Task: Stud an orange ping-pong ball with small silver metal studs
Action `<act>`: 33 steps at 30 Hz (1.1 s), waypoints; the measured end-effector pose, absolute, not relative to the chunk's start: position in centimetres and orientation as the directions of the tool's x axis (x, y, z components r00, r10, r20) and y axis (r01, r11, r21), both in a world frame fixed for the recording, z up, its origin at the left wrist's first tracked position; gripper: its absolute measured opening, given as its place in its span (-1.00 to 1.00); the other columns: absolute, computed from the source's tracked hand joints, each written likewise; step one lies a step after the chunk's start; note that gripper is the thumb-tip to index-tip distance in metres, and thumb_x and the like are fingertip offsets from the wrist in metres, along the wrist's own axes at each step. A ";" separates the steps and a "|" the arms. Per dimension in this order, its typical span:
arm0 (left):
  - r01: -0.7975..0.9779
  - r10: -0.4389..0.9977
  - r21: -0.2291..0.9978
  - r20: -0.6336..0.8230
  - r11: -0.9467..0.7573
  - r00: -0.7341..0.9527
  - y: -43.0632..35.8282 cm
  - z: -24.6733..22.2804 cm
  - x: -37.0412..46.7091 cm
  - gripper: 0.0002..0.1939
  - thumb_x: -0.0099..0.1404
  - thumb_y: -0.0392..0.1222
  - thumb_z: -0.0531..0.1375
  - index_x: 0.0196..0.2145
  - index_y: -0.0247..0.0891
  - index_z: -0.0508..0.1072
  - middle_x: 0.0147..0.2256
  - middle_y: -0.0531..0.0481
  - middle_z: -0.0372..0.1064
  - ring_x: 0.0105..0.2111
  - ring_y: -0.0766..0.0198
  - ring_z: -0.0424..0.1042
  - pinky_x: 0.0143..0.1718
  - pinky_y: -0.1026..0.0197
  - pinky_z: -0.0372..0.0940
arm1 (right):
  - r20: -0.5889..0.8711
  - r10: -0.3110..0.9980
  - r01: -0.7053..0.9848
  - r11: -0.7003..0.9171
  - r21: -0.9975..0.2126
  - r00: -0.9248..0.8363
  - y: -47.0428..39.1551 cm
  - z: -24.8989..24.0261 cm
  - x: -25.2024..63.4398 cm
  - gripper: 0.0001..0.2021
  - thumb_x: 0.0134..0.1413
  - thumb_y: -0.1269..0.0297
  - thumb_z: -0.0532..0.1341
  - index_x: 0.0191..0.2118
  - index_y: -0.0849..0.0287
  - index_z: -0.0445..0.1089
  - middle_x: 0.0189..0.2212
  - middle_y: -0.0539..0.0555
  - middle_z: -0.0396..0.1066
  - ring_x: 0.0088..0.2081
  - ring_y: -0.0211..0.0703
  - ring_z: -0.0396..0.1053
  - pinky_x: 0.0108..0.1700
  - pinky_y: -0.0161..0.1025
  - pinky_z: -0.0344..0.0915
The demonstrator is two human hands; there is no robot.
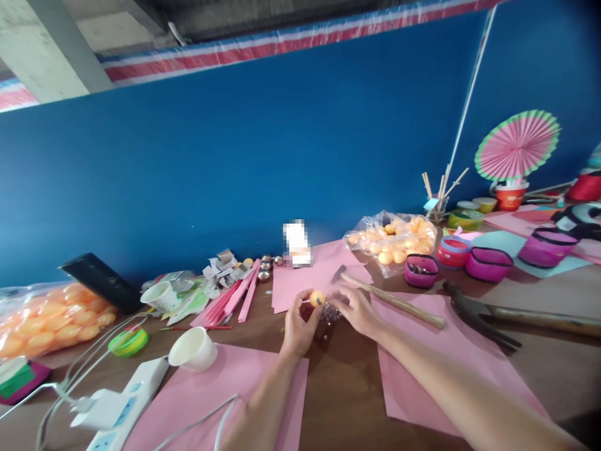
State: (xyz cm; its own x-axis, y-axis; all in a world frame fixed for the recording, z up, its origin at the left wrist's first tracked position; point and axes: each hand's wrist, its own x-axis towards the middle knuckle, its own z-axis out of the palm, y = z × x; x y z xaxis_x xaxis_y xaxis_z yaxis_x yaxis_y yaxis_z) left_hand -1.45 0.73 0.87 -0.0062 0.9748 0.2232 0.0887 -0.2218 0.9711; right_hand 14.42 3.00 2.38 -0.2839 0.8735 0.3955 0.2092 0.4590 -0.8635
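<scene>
Metal pieces: A pile of small shiny metal pieces (330, 313) lay on the brown counter (342, 391) between my hands, with a few loose ones just on my side of it.
Left hand: My left hand (300, 326) was curled, thumb and fingers closed on the orange ball (318, 299).
Orange ball: I had it up just left of the pile, a dark spot on it turned towards me.
Right hand: My right hand (355, 310) was half curled at the pile's right edge, fingertips bent towards it; I could not tell whether they pinched a piece.
Hammers: The small hammer (399, 299) lay right of the pile, its wooden handle slanting away; the claw hammer (481, 313) was farther right.
Bagged balls: A clear bag of orange balls (394, 241) sat beyond the pile and to the right, a small magenta container (421, 270) in front of it.
Shiny balls: Some silvery metal balls (265, 274) rested beyond the pile, to its left.
White cup: A white cup (193, 349) stood well left of the pile, with the power strip (131, 401) farther left and nearer me.
</scene>
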 end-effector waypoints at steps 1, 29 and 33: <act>0.104 0.974 0.969 0.226 -0.224 -0.009 0.8 0.8 -1.5 -0.55 0.09 -0.11 0.18 -0.07 -0.25 0.22 -0.35 -0.04 0.38 -0.36 0.30 0.39 -0.32 0.27 0.29 | 0.401 0.870 0.206 0.465 -0.861 -0.287 3.0 2.4 14.4 -0.93 0.02 0.31 0.11 -0.39 0.16 0.31 -0.46 -0.03 0.36 -0.43 -0.26 0.30 -0.34 -0.32 0.23; 0.234 0.955 0.931 0.294 -0.282 -0.021 1.0 0.2 -1.5 -0.58 0.11 -0.11 0.16 -0.06 -0.25 0.29 -0.21 -0.12 0.36 -0.28 0.23 0.38 -0.23 0.19 0.28 | 0.307 0.872 0.128 0.379 -0.917 -0.382 2.7 2.8 14.5 -0.80 0.04 0.16 0.09 -0.40 0.18 0.33 -0.12 0.09 0.33 -0.14 -0.13 0.30 -0.11 -0.22 0.22; 0.240 0.953 0.927 0.303 -0.289 -0.023 1.0 0.3 -1.5 -0.58 0.10 -0.11 0.16 -0.07 -0.26 0.30 -0.20 -0.12 0.36 -0.28 0.23 0.38 -0.24 0.19 0.28 | 0.306 0.870 0.109 0.373 -0.922 -0.387 2.8 2.8 14.5 -0.81 0.03 0.17 0.10 -0.41 0.19 0.33 -0.14 0.09 0.34 -0.16 -0.14 0.31 -0.14 -0.24 0.23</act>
